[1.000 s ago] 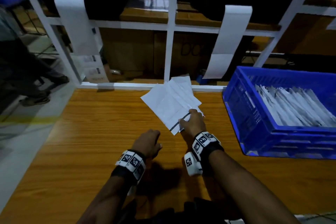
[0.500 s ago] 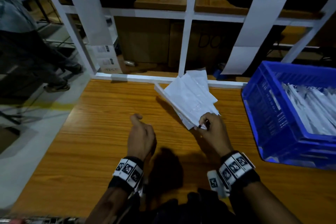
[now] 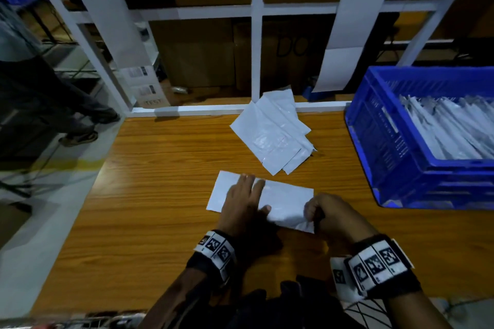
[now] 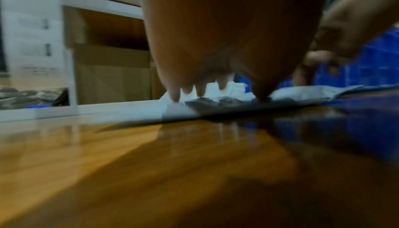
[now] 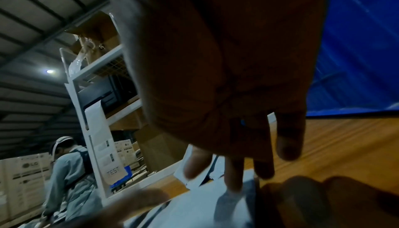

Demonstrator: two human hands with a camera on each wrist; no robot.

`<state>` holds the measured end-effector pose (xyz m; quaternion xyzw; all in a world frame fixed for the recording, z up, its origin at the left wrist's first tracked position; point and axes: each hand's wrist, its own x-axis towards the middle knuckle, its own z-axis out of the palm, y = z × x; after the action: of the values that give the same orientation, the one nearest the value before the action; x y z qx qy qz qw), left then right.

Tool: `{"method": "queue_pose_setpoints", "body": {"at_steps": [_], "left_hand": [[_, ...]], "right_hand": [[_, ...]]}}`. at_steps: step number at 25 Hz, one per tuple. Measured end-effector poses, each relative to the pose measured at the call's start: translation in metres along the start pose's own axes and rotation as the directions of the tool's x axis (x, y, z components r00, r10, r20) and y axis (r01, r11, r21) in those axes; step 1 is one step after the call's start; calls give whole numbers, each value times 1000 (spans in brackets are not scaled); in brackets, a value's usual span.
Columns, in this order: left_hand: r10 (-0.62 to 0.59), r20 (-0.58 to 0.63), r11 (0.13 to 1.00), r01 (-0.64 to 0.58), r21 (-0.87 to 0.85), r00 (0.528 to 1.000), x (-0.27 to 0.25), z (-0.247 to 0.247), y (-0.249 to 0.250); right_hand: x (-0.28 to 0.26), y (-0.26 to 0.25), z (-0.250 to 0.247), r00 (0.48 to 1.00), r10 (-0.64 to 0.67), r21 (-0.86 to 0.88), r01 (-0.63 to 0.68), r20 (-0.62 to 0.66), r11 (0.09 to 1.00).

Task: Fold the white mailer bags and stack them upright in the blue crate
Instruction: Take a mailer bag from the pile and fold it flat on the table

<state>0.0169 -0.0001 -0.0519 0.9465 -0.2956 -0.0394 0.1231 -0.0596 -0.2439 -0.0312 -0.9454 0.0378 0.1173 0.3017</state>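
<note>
One white mailer bag (image 3: 286, 201) lies flat on the wooden table (image 3: 160, 195) in front of me. My left hand (image 3: 240, 197) presses on its left half with straight fingers (image 4: 177, 93). My right hand (image 3: 320, 211) curls round the bag's right end and pinches it, with the near corner slightly lifted. A loose pile of mailer bags (image 3: 272, 131) lies further back. The blue crate (image 3: 395, 157) stands at the right, holding several folded bags (image 3: 449, 128) upright. In the right wrist view my fingers (image 5: 233, 177) hang over the bag (image 5: 194, 211).
A white rack frame (image 3: 258, 35) runs along the table's far edge, with two paper strips (image 3: 355, 21) hanging from it. Cardboard boxes stand behind it. Another person (image 3: 40, 88) stands on the floor to the left. The table's left edge drops to the floor.
My right hand has drawn one bag off the pile and laid it nearer to me. My left hand, idle before, now lies flat on that bag.
</note>
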Motion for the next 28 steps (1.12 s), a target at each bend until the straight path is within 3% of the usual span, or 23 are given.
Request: {"method": "queue_pose_setpoints", "body": {"at_steps": [2,4,6,8,11,16,20,25,28], "left_hand": [[-56,181,995,40,90,982,-2,18,6],[-59,221,990,28,138,974,-4,23,8],[-26,201,994,4,109,979,-5,22,7],[18,148,995,-32,98,989,-6,12,4],[18,201,995,-37,92,979,-7,4,-7],[31,178,991,-53,119,983,-17,17,-14],[-59,245,997,48,52,968,-13,14,-15],[-34,237,997,17,72,971,-14,13,-22],[-116,224,992,100,81,968,-18,15,-27]], "right_hand": [[0,-12,0,977,-10,129,38,-215,991],[4,-28,12,918,-66,202,156,-391,967],[10,-38,37,888,-80,153,165,-453,974],[15,-44,62,897,-69,-1,77,-437,997],[21,-50,77,898,-55,-175,-25,-437,984],[17,-50,87,930,-138,-385,-4,-341,923],[20,-48,81,946,-120,-425,-20,-302,905],[16,-25,68,961,-55,-425,-69,-273,902],[10,0,57,971,-31,-415,-73,-239,907]]}}
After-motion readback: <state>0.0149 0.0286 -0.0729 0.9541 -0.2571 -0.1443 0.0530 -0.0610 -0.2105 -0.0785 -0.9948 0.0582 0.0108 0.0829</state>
